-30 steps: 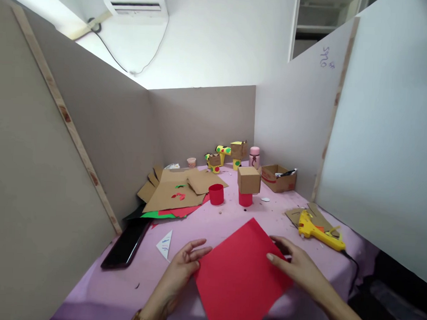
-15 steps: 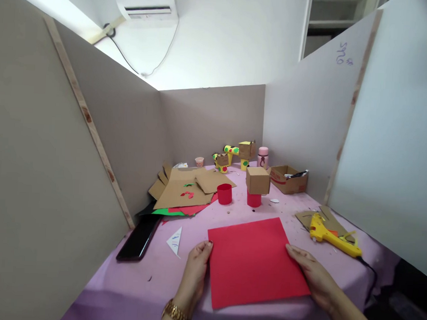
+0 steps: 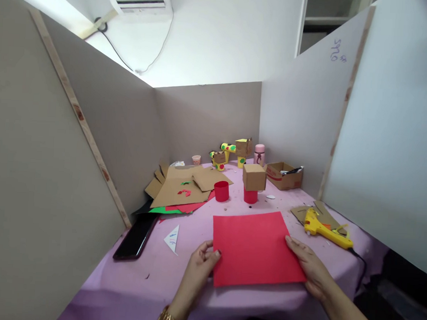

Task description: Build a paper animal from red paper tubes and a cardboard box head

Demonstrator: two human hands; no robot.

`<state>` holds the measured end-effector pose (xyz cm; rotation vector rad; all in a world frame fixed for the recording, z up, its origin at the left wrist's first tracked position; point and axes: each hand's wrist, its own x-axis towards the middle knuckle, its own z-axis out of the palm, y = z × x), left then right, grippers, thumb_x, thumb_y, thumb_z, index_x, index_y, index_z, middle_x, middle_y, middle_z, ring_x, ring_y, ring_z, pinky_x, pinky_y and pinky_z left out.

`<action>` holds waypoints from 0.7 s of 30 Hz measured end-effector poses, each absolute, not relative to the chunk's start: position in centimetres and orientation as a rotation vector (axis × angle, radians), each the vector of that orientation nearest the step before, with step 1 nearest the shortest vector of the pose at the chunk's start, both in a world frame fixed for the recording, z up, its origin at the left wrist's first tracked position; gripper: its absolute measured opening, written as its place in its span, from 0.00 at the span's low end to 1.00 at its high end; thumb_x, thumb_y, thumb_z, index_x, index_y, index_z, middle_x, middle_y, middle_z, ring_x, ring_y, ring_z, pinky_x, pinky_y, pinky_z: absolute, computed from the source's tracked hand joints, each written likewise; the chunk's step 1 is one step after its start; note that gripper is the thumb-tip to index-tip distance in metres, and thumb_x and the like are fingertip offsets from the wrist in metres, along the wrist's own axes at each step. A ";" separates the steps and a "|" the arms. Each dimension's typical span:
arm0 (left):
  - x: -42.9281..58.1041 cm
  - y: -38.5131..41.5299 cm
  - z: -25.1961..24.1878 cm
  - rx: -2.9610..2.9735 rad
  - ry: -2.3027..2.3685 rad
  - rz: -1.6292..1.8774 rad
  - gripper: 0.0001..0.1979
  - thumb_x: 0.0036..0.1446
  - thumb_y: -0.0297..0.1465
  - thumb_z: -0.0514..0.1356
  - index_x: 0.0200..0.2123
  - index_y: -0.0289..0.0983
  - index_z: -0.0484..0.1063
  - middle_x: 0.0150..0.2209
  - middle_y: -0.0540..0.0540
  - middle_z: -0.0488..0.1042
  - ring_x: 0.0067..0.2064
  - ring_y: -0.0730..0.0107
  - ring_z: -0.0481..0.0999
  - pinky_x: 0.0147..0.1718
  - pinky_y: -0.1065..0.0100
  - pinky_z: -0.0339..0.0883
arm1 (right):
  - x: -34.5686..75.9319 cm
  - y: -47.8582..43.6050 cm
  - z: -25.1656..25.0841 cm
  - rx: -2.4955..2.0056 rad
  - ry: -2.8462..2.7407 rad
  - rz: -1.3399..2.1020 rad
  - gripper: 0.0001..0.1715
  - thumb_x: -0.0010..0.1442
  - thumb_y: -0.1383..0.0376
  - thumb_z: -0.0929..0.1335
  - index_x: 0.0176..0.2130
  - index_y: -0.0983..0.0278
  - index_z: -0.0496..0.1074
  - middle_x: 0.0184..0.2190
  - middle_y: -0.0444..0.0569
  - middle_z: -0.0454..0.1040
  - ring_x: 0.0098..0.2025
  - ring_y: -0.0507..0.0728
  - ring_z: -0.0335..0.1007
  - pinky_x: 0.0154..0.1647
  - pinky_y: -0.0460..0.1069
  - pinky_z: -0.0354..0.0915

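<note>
A flat red sheet [image 3: 253, 250] is held over the front of the table, between both hands. My left hand [image 3: 201, 267] pinches its left edge, thumb on top and the other fingers partly hidden beside it. On the right edge, my right hand [image 3: 310, 265] grips the sheet with the thumb along its upper face and the fingers underneath. Beyond the sheet stand a short red cup-like cylinder [image 3: 221, 191] and a cardboard cube [image 3: 254, 177] resting on another red cylinder [image 3: 250, 196].
Stacked cardboard [image 3: 176, 189] and a black phone [image 3: 136, 237] lie left. On the right are a yellow glue gun [image 3: 327, 232] with its cord and an open cardboard box [image 3: 284, 179]. Yellow spotted figures [image 3: 241, 154] and a pink bottle [image 3: 259, 155] stand behind. Partitions surround the table.
The red sheet's left side has moved up and looks more level. My left hand has shifted its hold lower along the left edge. The whole view has shifted slightly.
</note>
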<state>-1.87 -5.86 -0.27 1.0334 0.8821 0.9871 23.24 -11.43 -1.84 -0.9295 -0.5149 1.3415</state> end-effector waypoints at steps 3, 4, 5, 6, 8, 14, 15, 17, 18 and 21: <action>-1.8 -6.0 -0.7 1.069 0.833 0.985 0.17 0.43 0.37 0.69 0.35 0.34 0.74 0.25 0.45 0.79 0.24 0.66 0.76 0.25 0.69 0.67 | 23.0 -11.3 -2.1 -0.886 -0.531 1.313 0.10 0.53 0.59 0.73 0.36 0.62 0.78 0.33 0.48 0.83 0.39 0.60 0.79 0.43 0.51 0.73; -1.9 -5.9 -0.9 1.072 0.831 1.003 0.15 0.44 0.37 0.68 0.33 0.34 0.75 0.25 0.46 0.80 0.25 0.66 0.76 0.26 0.69 0.67 | 22.9 -11.3 -2.2 -0.875 -0.540 1.307 0.10 0.53 0.59 0.73 0.36 0.61 0.78 0.33 0.48 0.83 0.39 0.60 0.79 0.44 0.51 0.72; -1.9 -5.8 -1.0 1.073 0.834 1.024 0.14 0.46 0.38 0.68 0.33 0.35 0.75 0.26 0.46 0.80 0.26 0.66 0.77 0.27 0.70 0.67 | 22.9 -11.3 -2.3 -0.866 -0.550 1.304 0.10 0.53 0.59 0.73 0.36 0.61 0.78 0.33 0.48 0.83 0.40 0.60 0.79 0.44 0.52 0.72; -2.0 -5.7 -1.1 1.072 0.839 1.048 0.13 0.46 0.37 0.67 0.33 0.35 0.75 0.27 0.46 0.80 0.27 0.66 0.77 0.28 0.70 0.67 | 22.8 -11.3 -2.4 -0.859 -0.562 1.306 0.11 0.54 0.58 0.73 0.36 0.61 0.78 0.33 0.48 0.83 0.40 0.60 0.78 0.45 0.52 0.71; -2.1 -5.5 -1.2 1.067 0.848 1.097 0.13 0.47 0.37 0.67 0.35 0.36 0.75 0.30 0.46 0.81 0.32 0.65 0.78 0.32 0.69 0.68 | 22.7 -11.2 -2.4 -0.848 -0.593 1.313 0.14 0.53 0.56 0.73 0.36 0.62 0.78 0.32 0.49 0.83 0.40 0.61 0.78 0.45 0.54 0.71; -2.5 -4.9 -1.2 1.042 0.888 1.203 0.17 0.49 0.39 0.65 0.40 0.36 0.75 0.36 0.44 0.81 0.40 0.61 0.77 0.37 0.66 0.68 | 22.6 -11.4 -1.9 -0.849 -0.729 1.300 0.17 0.48 0.60 0.75 0.39 0.62 0.77 0.33 0.48 0.82 0.39 0.60 0.77 0.43 0.53 0.69; -2.6 -4.8 -1.2 1.043 0.898 1.212 0.17 0.49 0.39 0.65 0.40 0.36 0.75 0.35 0.44 0.81 0.40 0.60 0.77 0.36 0.66 0.68 | 22.6 -11.6 -1.8 -0.859 -0.755 1.308 0.17 0.48 0.60 0.75 0.39 0.63 0.77 0.33 0.48 0.82 0.38 0.60 0.77 0.42 0.53 0.69; -2.8 -4.6 -1.0 1.051 0.920 1.226 0.17 0.48 0.40 0.65 0.39 0.35 0.76 0.35 0.44 0.80 0.39 0.60 0.77 0.36 0.67 0.68 | 22.5 -12.2 -1.7 -0.891 -0.807 1.328 0.19 0.47 0.60 0.75 0.39 0.64 0.77 0.31 0.49 0.81 0.33 0.59 0.77 0.37 0.52 0.69; -2.9 -4.5 -1.0 1.059 0.929 1.230 0.17 0.48 0.40 0.65 0.39 0.35 0.76 0.34 0.44 0.80 0.39 0.61 0.77 0.36 0.67 0.68 | 22.4 -12.5 -1.8 -0.916 -0.831 1.337 0.19 0.46 0.59 0.76 0.39 0.64 0.77 0.29 0.49 0.81 0.29 0.58 0.76 0.32 0.50 0.68; -3.1 -4.0 -0.6 1.099 0.951 1.217 0.16 0.49 0.41 0.65 0.37 0.36 0.77 0.34 0.45 0.80 0.36 0.63 0.76 0.35 0.68 0.67 | 22.4 -13.5 -2.1 -1.002 -0.879 1.347 0.20 0.45 0.57 0.76 0.36 0.65 0.77 0.22 0.45 0.78 0.20 0.54 0.70 0.21 0.46 0.60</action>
